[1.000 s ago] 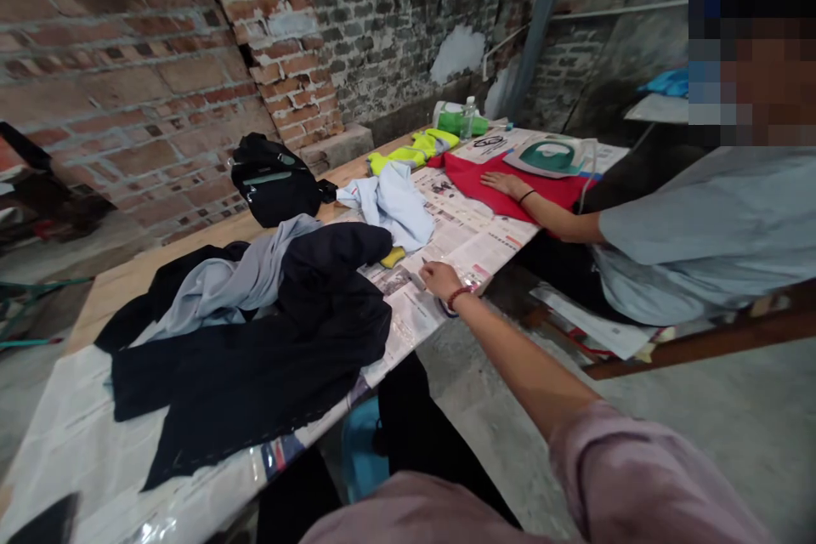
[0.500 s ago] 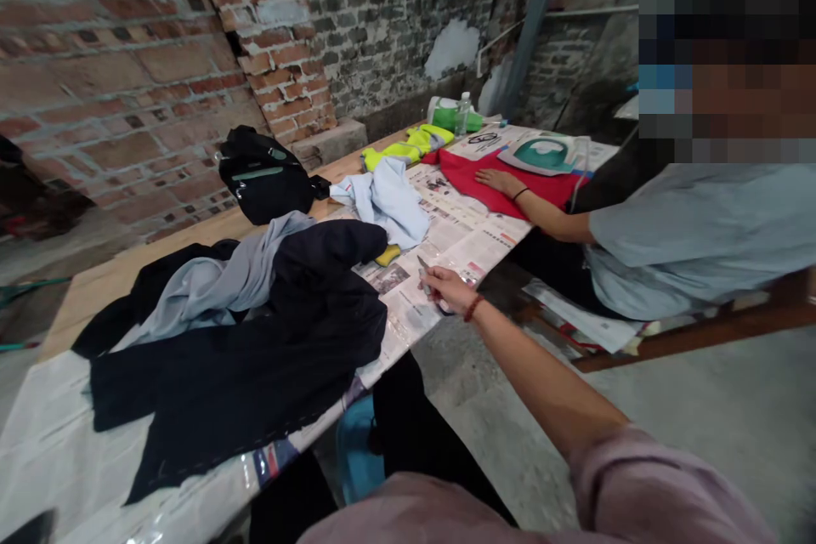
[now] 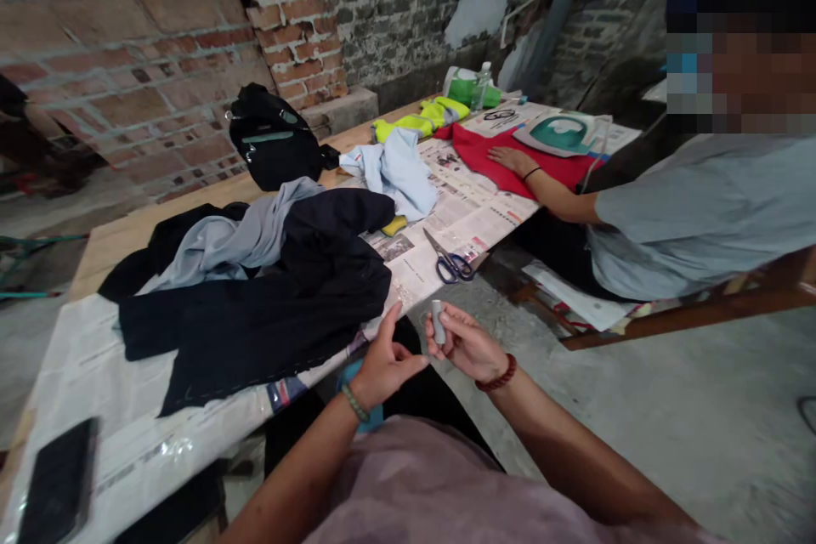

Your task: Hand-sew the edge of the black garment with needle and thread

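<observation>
Just on the person's side of the scissors (image 3: 446,255), clear of the table (image 3: 44,357) edge, a small grey cylinder (image 3: 438,323) stands nearly upright in the right hand (image 3: 470,340), pinched between thumb and curled fingers. The left hand (image 3: 384,367), left of and nearer than the scissors, is parted at thumb and forefinger, its other fingers bent in; nothing shows in it, though a fine strand would be too thin to make out.

The cylinder looks like a spool, though I cannot be sure. It should be light and firm, unlikely to break, but smooth and round enough to roll if dropped. A pinch around its middle, as now, seems right; holding it by the ends would leave the sides free to turn. The dark garment (image 3: 255,348), left of the scissors, looks soft and limp, best lifted by an edge.

Half a second earlier, the right hand reaches over the table with the scissors in its fingers, and the left is out of view. Now the scissors lie by themselves at the table edge, both hands are together before the body, and the cylinder shows.
</observation>
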### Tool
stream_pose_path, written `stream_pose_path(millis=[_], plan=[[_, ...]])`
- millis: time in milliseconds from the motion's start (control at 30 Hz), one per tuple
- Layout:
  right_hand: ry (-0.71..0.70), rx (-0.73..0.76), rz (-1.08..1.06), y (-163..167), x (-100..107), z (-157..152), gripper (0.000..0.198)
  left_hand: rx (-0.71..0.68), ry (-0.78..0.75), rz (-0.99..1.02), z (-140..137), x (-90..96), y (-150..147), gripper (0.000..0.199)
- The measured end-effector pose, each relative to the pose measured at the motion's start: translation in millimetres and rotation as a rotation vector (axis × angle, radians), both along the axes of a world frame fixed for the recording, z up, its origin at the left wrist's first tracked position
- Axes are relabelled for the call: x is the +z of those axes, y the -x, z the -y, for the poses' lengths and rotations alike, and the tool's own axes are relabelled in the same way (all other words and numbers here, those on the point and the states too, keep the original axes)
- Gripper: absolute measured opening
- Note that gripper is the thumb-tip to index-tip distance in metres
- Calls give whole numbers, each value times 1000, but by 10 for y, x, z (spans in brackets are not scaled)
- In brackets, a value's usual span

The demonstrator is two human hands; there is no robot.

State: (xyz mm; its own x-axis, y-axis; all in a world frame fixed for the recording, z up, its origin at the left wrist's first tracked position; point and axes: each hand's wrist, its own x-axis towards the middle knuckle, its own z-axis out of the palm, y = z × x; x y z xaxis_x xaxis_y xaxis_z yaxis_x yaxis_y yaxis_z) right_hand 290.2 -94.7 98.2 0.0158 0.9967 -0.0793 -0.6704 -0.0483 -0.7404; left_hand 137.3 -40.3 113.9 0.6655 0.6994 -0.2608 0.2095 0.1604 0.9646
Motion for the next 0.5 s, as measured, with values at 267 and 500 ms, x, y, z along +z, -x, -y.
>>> stream_pose_path(millis=[267,500], plan=[[59,-37,-53,-47,-52,59,15,-177,207,-46,207,-148,188,34],[101,-86,-183,-68,-143,20,21,-146,190,-18,302,81,413,30]])
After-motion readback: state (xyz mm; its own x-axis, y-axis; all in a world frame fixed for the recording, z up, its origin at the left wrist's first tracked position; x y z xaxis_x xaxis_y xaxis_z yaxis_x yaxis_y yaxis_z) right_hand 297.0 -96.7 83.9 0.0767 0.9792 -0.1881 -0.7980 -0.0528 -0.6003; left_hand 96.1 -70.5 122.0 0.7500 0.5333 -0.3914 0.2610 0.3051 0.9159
